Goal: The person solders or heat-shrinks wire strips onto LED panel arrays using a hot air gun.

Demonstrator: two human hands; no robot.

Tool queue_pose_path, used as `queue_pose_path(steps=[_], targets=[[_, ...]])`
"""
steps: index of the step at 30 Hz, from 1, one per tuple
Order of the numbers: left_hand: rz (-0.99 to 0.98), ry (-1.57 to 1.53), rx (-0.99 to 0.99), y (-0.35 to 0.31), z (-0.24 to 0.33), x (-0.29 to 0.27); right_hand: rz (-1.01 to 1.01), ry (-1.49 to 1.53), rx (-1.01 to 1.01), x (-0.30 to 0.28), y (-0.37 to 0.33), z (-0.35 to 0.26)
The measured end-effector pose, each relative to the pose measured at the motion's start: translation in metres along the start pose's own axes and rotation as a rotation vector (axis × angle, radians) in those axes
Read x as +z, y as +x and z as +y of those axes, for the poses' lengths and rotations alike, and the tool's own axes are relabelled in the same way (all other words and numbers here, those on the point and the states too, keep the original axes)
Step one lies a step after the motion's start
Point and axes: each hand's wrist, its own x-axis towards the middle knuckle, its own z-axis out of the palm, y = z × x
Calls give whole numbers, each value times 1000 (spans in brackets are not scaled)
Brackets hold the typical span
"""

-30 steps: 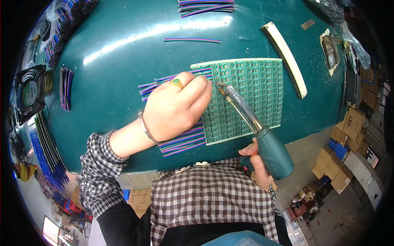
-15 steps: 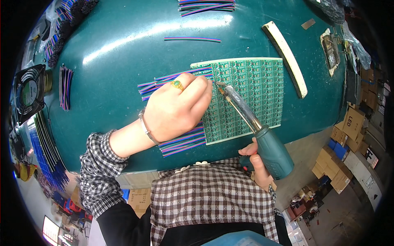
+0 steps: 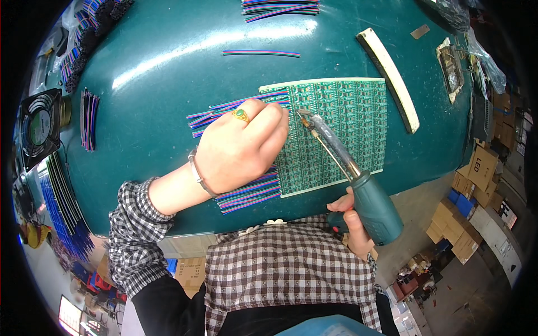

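Note:
A green circuit board panel [image 3: 342, 129], crowded with small parts, lies flat on the green table mat. My left hand [image 3: 241, 143] is closed in a pinch at the panel's left edge; whatever its fingertips hold is hidden beneath them. Thin ribbon wires in blue, red and black [image 3: 249, 193] stretch left from that edge, above and below the hand, which covers the middle ones. My right hand [image 3: 356, 224] grips a soldering gun [image 3: 376, 207] with a dark green body. Its metal tip points up and left, just right of my left fingertips, over the panel.
One ribbon wire [image 3: 261, 53] lies alone beyond the panel, with a wire bundle [image 3: 280, 8] farther back. A curved white strip [image 3: 389, 81] rests to the right, near a worn soldering-tip tray [image 3: 450, 70]. At left stand a black fan [image 3: 40, 129] and more wire bundles [image 3: 89, 120].
The soldering gun's tip has drawn slightly away to the right of my left fingertips. My left hand stays almost in place, still pinched.

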Motion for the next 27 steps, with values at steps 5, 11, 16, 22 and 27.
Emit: queue_pose_path(steps=[5, 11, 16, 22, 27], targets=[[-1, 12, 6, 2, 1, 0, 97, 110, -67, 3, 0, 3], [-19, 5, -15, 4, 2, -12, 167, 245, -107, 2, 7, 6], [-1, -316, -158, 27, 0, -76, 218, 290, -168, -5, 7, 10], [-65, -187, -225, 64, -73, -23, 212, 350, -196, -4, 11, 11], [-111, -206, -201, 65, -85, -11, 250, 369, -194, -6, 3, 12]])
